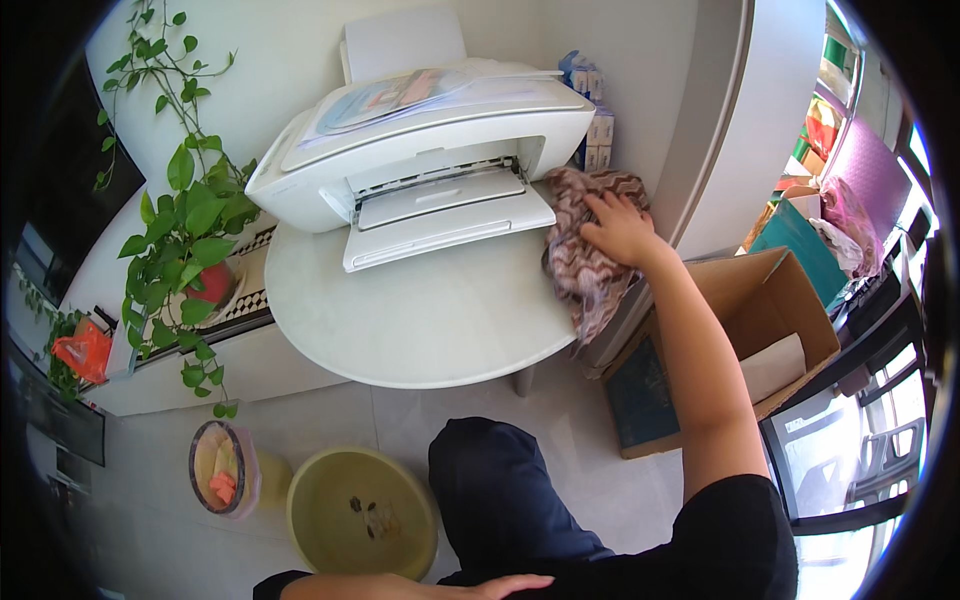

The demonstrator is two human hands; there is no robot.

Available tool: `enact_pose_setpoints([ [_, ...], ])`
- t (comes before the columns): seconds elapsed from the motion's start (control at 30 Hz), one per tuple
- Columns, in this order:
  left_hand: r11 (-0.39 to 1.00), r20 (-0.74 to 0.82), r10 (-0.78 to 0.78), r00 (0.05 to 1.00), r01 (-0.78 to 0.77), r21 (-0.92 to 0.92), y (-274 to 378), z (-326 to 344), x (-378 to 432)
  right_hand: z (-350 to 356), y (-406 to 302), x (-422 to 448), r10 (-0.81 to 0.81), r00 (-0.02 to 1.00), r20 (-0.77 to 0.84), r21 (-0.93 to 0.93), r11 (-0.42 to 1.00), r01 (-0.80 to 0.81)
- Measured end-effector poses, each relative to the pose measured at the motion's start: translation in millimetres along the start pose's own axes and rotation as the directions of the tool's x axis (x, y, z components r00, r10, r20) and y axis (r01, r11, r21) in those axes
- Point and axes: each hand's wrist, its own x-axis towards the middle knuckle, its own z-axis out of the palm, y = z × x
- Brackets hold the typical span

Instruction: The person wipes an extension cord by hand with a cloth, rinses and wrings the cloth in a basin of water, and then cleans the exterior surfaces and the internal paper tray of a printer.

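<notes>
My right hand [619, 226] reaches out over a bunched brown, zigzag-patterned cloth [581, 281], fingers pressed into its folds. The cloth lies at the right end of a pale round-edged table [420, 322], partly hanging over the rim. Just left of it is a white printer [442, 127] with its output tray [450, 217] folded down. Papers and a disc-shaped printed sheet [390, 97] lie on the printer lid. My left hand [517, 585] is low at the bottom edge by my lap, mostly cut off, away from the table.
A potted pothos [199, 217] trails at the left. On the floor are a yellow-green basin [360, 517] and a lined waste bin [217, 472]. An open cardboard box [750, 315] stands under my right arm. Packaged tissues [598, 135] are stacked behind the printer, beside the wall.
</notes>
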Motion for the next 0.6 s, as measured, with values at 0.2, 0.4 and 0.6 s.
enact_pose_setpoints([
  [0.2,0.988,-0.011,0.011,1.0,-0.013,-0.151,-5.3,5.8,-31.4,14.0,18.9,8.1,-0.106,0.957,-0.27,-0.177,0.982,0.059],
  [0.4,0.809,-0.218,0.17,0.961,-0.263,-0.526,-26.1,5.3,-71.0,5.1,14.0,-36.3,-0.109,0.929,-0.355,-0.056,0.994,0.096],
  [0.6,0.9,-0.709,0.028,0.705,-0.326,-0.289,-39.6,20.3,-85.6,2.7,-19.6,-84.5,-0.135,0.89,-0.435,0.071,0.981,0.183],
])
